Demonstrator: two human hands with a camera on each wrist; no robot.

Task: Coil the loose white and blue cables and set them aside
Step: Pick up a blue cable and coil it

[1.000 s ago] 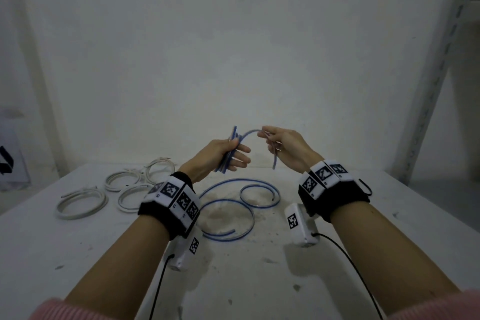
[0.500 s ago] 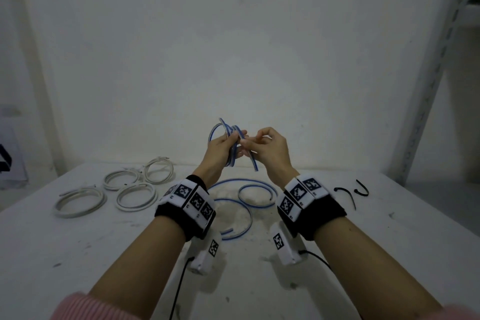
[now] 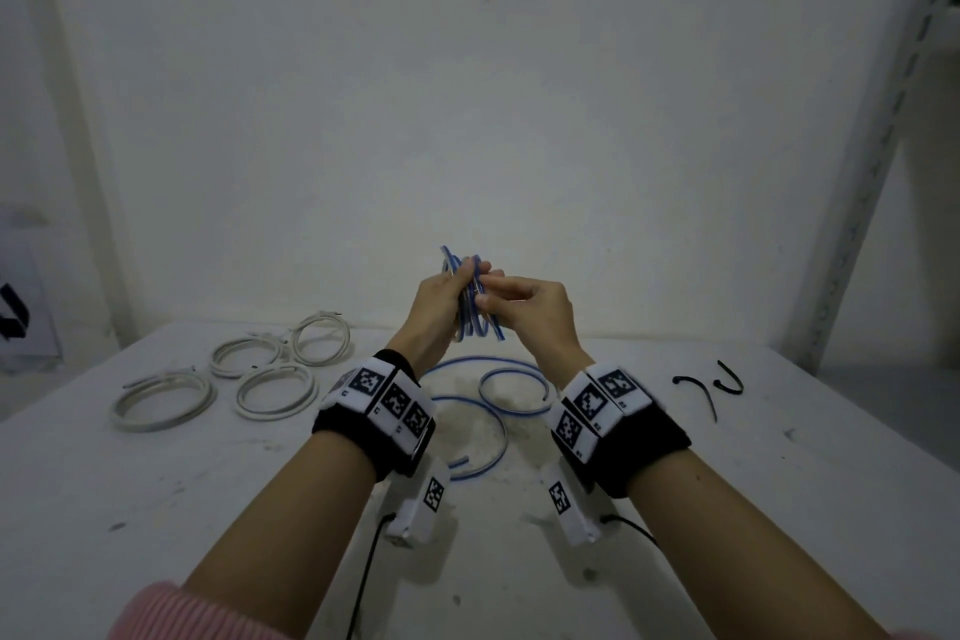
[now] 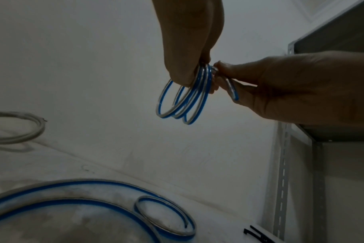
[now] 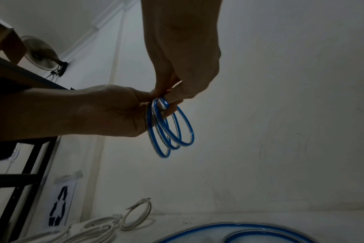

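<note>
A blue-and-white cable coil (image 3: 470, 307) of about three loops is held upright in the air above the table. My left hand (image 3: 462, 278) grips the bundled loops at their top, as the left wrist view shows on the coil (image 4: 183, 105). My right hand (image 3: 485, 296) touches the left and pinches the cable's short free end (image 4: 232, 89) against the coil (image 5: 172, 131). A second blue cable (image 3: 488, 411) lies loose in wide curves on the table below, partly hidden by my wrists.
Several coiled white cables (image 3: 275, 390) lie at the table's left rear. Two black ties (image 3: 711, 385) lie at the right. A white wall stands close behind, with a metal shelf upright (image 3: 857, 203) on the right. The table (image 3: 156, 509) is dusty white.
My right hand has moved left to meet the left hand, bringing the arched free stretch of cable onto the bundle. Both hands have risen a little and drawn closer together.
</note>
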